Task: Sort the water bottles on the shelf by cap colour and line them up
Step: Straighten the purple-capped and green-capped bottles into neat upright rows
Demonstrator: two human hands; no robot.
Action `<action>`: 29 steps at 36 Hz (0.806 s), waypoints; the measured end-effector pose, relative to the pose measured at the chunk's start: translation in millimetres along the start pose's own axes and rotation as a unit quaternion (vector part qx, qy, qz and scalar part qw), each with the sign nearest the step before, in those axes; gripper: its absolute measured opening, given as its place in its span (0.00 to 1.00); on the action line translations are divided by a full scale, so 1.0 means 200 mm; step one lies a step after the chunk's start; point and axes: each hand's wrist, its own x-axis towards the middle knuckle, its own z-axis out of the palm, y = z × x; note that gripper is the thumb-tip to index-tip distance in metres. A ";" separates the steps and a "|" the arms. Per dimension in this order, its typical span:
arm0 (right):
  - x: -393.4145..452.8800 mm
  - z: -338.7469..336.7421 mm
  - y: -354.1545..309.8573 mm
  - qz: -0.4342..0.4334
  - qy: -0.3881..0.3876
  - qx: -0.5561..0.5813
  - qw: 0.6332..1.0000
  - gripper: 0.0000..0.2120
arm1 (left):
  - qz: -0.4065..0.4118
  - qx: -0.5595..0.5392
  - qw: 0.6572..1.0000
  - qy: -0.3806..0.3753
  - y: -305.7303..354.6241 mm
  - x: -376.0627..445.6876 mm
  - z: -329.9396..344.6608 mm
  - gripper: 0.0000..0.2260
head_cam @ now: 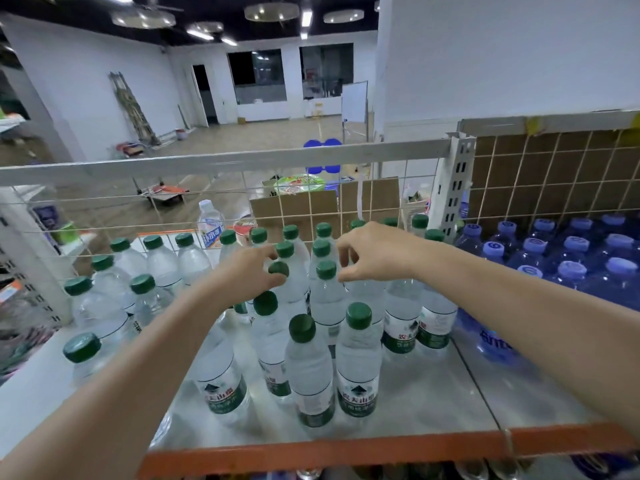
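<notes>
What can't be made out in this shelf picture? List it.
- Left hand: its fingers cover part of a green cap, so the grip is unclear.
- Rear green-capped bottles: hidden behind the right hand.
- Blue-capped bottles: cut off by the right edge.
- Bottle labels: print blurred.

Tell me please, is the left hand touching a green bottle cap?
Touching: the head view shows the left hand with fingers and thumb curled round the green cap.

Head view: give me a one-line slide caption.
Left hand grips a green cap, right hand hovers over green-capped bottles; blue-capped bottles fill the next bay.
</notes>
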 end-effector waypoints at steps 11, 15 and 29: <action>-0.06 0.01 -0.03 -0.022 -0.138 0.083 0.987 0.28 | -0.061 -0.088 0.994 -0.026 0.05 0.05 0.05 0.10; -0.07 0.02 -0.03 -0.019 -0.190 0.067 0.979 0.27 | -0.070 -0.094 0.993 -0.015 0.04 0.04 0.05 0.10; -0.05 0.05 -0.09 0.031 -0.244 0.082 0.966 0.17 | -0.014 -0.076 0.997 -0.025 0.02 0.06 0.02 0.13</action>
